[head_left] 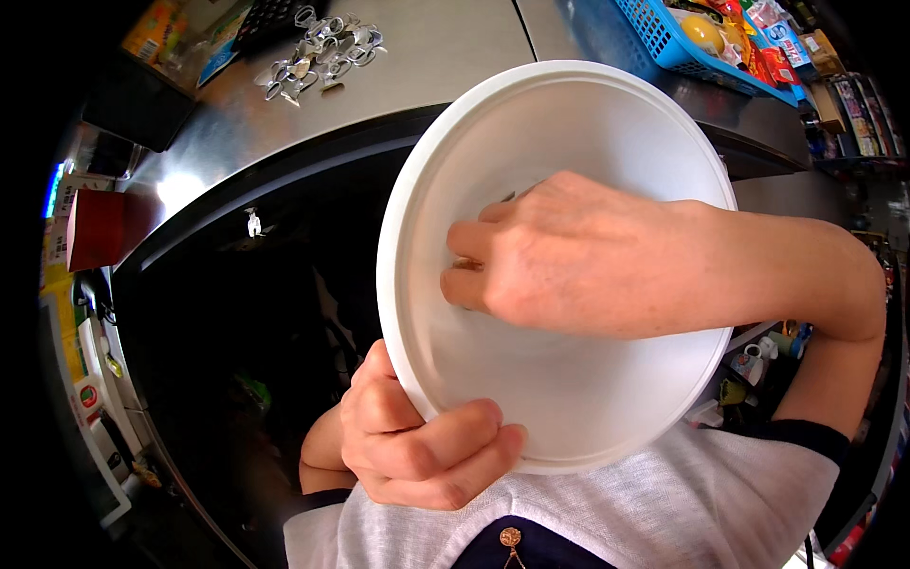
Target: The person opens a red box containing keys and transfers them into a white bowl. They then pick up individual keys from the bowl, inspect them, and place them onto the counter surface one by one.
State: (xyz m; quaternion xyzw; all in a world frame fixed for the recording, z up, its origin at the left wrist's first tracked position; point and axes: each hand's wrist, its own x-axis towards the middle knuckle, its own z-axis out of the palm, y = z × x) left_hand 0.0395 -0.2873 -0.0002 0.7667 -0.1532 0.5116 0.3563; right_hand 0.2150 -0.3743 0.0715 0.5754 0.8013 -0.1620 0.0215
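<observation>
My left hand [430, 434] grips the rim of a round white plastic tub [569, 398], which is tilted so that its inside faces the camera. Deep inside it is my right hand [547, 256], its fingers curled; small bits of something show beside the fingers, too hidden to name. Whether those fingers are closed on anything cannot be seen. Beyond the tub, a loose pile of small metal and clear ring-like pieces [330, 53] lies on a stainless steel counter [434, 43].
A blue plastic basket [650, 35] of packaged snacks stands at the upper right. A black box [138, 99] and a red box [96, 227] sit at the left. Mugs [748, 366] are on a shelf at the right. The counter's dark front edge lies just beyond the tub.
</observation>
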